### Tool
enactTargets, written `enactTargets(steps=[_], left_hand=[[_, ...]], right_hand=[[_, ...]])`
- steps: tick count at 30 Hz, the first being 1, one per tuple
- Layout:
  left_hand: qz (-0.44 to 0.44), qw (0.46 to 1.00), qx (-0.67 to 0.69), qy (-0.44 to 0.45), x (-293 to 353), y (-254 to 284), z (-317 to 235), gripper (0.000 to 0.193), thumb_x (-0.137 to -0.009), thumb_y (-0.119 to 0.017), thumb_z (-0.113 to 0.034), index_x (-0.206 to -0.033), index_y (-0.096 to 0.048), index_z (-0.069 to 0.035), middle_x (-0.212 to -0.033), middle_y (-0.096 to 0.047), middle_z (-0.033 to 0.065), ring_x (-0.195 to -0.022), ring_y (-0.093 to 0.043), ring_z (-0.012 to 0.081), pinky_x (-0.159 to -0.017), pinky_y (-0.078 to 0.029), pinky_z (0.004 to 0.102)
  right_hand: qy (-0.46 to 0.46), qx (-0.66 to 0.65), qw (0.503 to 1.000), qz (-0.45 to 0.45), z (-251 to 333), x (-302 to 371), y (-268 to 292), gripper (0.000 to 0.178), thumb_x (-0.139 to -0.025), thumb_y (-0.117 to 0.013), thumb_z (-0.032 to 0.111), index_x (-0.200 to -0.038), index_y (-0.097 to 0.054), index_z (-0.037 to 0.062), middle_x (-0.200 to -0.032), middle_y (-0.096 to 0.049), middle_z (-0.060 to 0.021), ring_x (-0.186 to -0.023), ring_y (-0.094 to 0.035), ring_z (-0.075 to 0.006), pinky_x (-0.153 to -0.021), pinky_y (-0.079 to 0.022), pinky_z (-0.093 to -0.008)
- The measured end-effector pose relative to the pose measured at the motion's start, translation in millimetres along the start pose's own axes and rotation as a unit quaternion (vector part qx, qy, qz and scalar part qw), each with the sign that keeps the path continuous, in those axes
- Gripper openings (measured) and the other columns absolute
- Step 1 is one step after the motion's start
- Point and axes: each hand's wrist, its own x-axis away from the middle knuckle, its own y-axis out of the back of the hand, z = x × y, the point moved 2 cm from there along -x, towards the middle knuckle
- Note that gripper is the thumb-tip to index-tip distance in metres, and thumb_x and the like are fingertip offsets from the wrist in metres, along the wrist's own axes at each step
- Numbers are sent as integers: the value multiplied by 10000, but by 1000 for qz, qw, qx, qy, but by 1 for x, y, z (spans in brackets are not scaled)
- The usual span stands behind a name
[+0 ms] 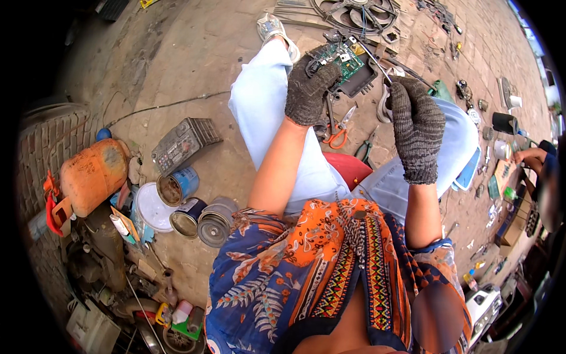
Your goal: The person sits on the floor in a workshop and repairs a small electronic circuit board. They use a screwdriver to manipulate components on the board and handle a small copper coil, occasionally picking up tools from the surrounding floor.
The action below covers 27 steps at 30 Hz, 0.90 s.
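Note:
My left hand (311,91), in a dark grey knit glove, grips a green circuit board (349,66) by its left side. The board lies in or against a black finned housing (361,84). My right hand (420,127), gloved alike, has its fingers closed on a thin metal rod-like tool (376,62); its handle is hidden in the glove. The tool's far end reaches the upper right edge of the board. Below the board, orange-handled scissors (336,137) and dark-handled pliers (365,147) lie on the ground between my legs.
A radiator fan (359,15) lies ahead. To the left are a grey battery (183,144), open cans (184,183), a white lid (152,206) and an orange tank (97,174). Small parts and tools scatter on the right, where another person's arm (530,154) shows.

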Motion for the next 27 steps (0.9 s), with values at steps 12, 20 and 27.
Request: enactTargets(steps=[12, 20, 27], left_hand=[[74, 896, -385, -209, -3, 7, -6, 306, -802, -678, -108, -1070, -611, 22, -994, -651, 75, -863, -607, 127, -733, -510, 268], [75, 996, -36, 27, 5, 2, 1, 361, -840, -585, -104, -1167, -529, 39, -1078, -622, 111, -957, -634, 201, -807, -546, 312], [36, 991, 100, 87, 2, -4, 2, 339, -822, -640, -98, -1135, -578, 16, -1043, -631, 67, -920, -613, 144, -779, -511, 258]], right_hand=[[39, 37, 998, 11, -1, -11, 3, 201, -826, -669, 209, -969, -657, 69, -897, -666, -125, -818, -653, -270, -725, -501, -344], [56, -50, 997, 37, -6, -8, -5, 195, -826, -668, 177, -966, -639, 45, -865, -650, -128, -779, -637, -277, -705, -501, -342], [134, 34, 990, 25, -5, -13, 2, 167, -820, -676, 169, -948, -651, 66, -850, -654, -107, -762, -642, -243, -689, -501, -332]])
